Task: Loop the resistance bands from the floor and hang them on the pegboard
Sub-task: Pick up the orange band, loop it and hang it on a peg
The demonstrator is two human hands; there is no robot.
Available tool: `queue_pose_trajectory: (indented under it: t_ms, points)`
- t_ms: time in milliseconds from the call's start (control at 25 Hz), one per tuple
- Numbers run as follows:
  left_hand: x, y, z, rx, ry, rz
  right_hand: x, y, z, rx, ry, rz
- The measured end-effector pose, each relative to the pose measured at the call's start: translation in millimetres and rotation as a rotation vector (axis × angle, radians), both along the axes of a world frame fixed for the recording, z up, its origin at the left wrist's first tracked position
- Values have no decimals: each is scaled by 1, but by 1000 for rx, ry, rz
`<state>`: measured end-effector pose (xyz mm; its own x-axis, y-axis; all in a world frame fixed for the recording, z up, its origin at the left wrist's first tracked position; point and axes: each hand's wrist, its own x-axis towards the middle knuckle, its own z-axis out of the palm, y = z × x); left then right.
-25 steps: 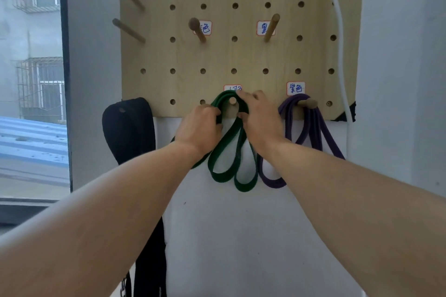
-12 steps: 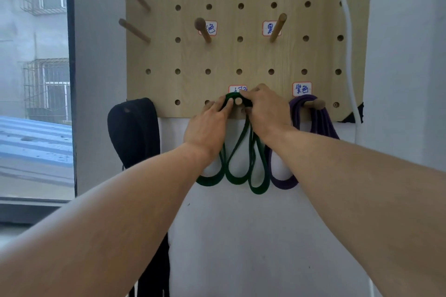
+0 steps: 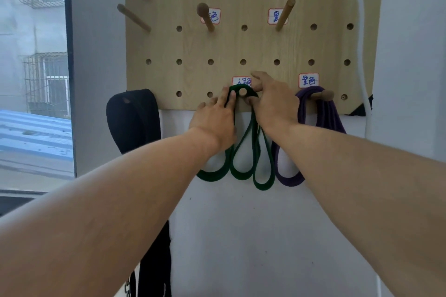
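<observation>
Two bare forearms reach up from 7 and 5 o'clock toward the lower edge of the wooden pegboard [image 3: 188,43]. Left hand [image 3: 214,118]: fingers straight and slightly spread, the fingertips [image 3: 232,96] pressing on the left strand of the green band [image 3: 243,152] just at 9 o'clock of its peg [image 3: 242,92]. Right hand [image 3: 272,101]: index finger extended toward 11 o'clock over the board, thumb tucked against the band at 3 o'clock of the peg — whether it pinches the band cannot be told. The green band hangs looped over this peg, three loops drooping below the board toward 6 o'clock. At 3 o'clock of it, the purple band [image 3: 311,113] hangs on its own peg. Farther, at 9 o'clock, a black strap [image 3: 132,118] hangs beside the window [image 3: 33,67].
</observation>
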<state>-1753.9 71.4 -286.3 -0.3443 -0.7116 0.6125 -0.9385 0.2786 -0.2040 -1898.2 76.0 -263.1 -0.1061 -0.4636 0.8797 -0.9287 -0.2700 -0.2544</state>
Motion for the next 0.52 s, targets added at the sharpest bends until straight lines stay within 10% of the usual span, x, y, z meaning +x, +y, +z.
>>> queue_pose_trajectory:
  t_ms: [520]
  points:
    - [45,51,-68,279,120,-185,2,43,-44,289,-22,47]
